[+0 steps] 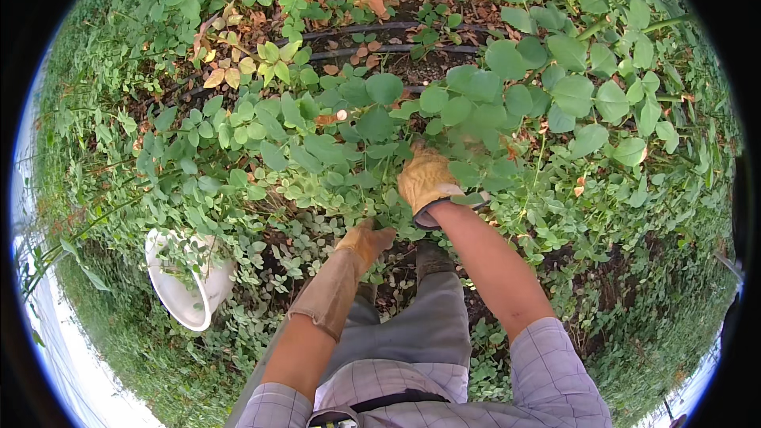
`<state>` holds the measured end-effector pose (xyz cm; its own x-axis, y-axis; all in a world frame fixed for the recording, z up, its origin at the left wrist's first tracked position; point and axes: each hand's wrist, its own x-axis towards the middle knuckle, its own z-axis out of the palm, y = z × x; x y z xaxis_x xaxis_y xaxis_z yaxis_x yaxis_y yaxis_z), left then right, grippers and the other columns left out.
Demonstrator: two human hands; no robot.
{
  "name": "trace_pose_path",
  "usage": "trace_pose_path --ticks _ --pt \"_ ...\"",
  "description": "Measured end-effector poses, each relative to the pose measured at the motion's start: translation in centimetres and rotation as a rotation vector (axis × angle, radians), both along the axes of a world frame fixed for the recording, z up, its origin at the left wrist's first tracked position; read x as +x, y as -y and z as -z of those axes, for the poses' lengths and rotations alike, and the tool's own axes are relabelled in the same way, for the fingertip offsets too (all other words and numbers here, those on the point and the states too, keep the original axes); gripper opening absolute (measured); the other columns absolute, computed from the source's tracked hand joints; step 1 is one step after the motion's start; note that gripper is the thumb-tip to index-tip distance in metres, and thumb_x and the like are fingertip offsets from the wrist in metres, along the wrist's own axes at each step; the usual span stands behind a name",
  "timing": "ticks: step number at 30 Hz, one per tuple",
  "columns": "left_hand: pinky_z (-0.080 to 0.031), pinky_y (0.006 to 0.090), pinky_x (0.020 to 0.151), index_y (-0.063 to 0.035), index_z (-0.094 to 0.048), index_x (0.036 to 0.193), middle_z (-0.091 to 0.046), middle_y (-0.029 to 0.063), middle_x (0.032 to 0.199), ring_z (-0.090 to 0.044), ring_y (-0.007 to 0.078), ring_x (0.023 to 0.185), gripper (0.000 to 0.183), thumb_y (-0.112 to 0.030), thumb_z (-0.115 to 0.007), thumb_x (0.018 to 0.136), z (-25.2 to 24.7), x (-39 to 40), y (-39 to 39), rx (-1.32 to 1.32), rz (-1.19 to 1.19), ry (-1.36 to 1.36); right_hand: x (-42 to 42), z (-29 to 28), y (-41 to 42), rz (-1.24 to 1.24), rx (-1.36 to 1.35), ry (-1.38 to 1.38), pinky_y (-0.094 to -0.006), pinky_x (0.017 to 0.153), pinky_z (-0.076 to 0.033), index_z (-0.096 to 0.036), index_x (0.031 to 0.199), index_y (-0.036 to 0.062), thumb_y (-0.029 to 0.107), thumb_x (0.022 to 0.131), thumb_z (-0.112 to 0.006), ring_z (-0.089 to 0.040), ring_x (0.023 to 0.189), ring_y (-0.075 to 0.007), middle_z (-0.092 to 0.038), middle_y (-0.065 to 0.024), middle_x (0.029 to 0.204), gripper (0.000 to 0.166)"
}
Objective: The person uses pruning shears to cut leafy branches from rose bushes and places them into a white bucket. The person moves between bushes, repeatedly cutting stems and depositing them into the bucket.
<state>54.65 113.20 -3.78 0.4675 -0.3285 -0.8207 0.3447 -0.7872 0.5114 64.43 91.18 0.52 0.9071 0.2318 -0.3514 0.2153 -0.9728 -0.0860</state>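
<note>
My right hand (425, 178), in a yellow leather work glove, reaches into green rose foliage (380, 131) in front of me. Leaves cover its fingertips, so what it grips is hidden. Lower and slightly to the left, my left hand (370, 239) wears a tan glove with a long brown cuff. Its thumb and fingers point into the low leaves close to my legs. Whether a stem lies between them cannot be made out. Broad leaves (475, 83) spread above and beyond the right glove.
A white plastic bucket (205, 303) leans on its side among the plants at left, with leaves across its mouth. Dark irrigation hoses (395, 49) cross the soil ahead, among dry brown leaves (374, 3). Long stems (666, 22) stick out at upper right. Dense foliage surrounds my legs.
</note>
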Motion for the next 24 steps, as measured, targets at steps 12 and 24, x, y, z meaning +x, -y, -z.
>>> trace_pose_path --ticks 12,24 --pt "-0.034 0.0334 0.122 -0.0159 -0.047 0.152 -0.042 0.0040 0.161 -0.041 0.0230 0.148 0.048 -0.032 -0.046 0.107 0.9 -3.6 -2.4 0.271 0.803 -0.144 -1.6 2.1 -1.6 0.112 -0.220 -0.262 -0.0573 0.101 -0.050 -0.046 0.148 -0.0078 0.028 0.098 -0.053 -0.060 0.122 -0.0407 -0.053 -0.0277 0.146 0.061" --pt "-0.052 0.0307 0.088 -0.0059 -0.046 0.154 -0.076 0.0120 0.116 -0.070 0.0173 0.097 0.061 -0.035 -0.057 0.101 -2.7 -2.5 -5.6 0.188 -0.281 -0.274 -3.1 -6.4 -1.8 0.608 0.877 -0.301 -0.0520 0.107 -0.048 -0.034 0.154 0.0033 0.023 0.088 -0.058 -0.056 0.127 -0.0460 -0.058 -0.0267 0.137 0.073"
